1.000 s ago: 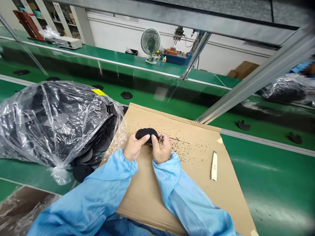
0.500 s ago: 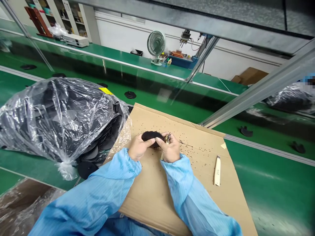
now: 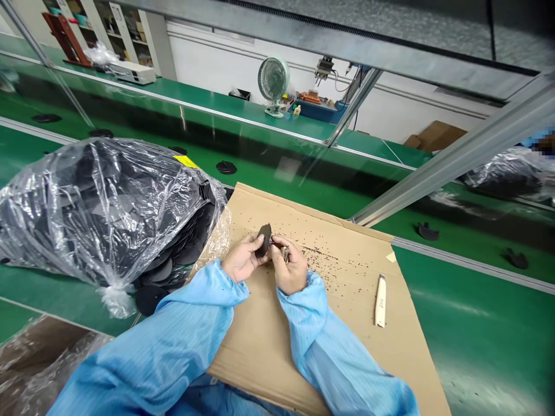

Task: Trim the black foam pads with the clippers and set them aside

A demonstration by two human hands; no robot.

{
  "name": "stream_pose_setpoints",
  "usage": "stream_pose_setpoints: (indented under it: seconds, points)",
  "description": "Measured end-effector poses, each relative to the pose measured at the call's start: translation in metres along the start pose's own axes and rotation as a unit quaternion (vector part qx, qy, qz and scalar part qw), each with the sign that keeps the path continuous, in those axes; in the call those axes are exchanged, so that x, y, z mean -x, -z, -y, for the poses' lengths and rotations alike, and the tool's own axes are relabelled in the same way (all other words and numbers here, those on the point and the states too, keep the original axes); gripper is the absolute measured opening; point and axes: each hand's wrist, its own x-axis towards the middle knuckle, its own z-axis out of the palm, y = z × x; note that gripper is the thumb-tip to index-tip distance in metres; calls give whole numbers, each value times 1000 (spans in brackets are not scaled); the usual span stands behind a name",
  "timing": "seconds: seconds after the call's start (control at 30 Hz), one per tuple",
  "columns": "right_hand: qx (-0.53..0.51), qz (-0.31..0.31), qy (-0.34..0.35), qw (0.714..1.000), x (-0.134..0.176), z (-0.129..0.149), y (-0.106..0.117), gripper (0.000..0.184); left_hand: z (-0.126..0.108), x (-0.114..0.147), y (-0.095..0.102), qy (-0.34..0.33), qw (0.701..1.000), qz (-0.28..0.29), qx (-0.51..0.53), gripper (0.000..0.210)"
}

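My left hand is closed on a thin black disc, held nearly edge-on between thumb and fingers. My right hand is curled round small metal nippers, most of them hidden by the palm. Its fingertips meet the right side of the disc; what they do there is too small to tell. Both hands are above a cardboard sheet strewn with tiny black bits. To the left, a clear plastic bag spills many similar black discs.
A cream-handled cutter knife lies on the cardboard at right. Beyond the cardboard runs a green belt carrying several black parts, with a metal post slanting across at right. A fan stands behind.
The disc has turned from lying broad face up to nearly edge-on in my left hand. My right hand has shifted slightly left, and its thumb has come off the disc's face.
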Motion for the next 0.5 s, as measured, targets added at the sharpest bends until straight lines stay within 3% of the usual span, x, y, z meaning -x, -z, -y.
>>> stream_pose_setpoints:
  seconds: [0.27, 0.5]
  points:
    - [50, -9, 65, 997, -1, 3, 2, 13, 1, 6, -4, 36, 999, 34, -17, 36]
    - [71, -31, 61, 995, 2, 6, 1, 11, 0, 10, -10, 30, 997, 45, -50, 41]
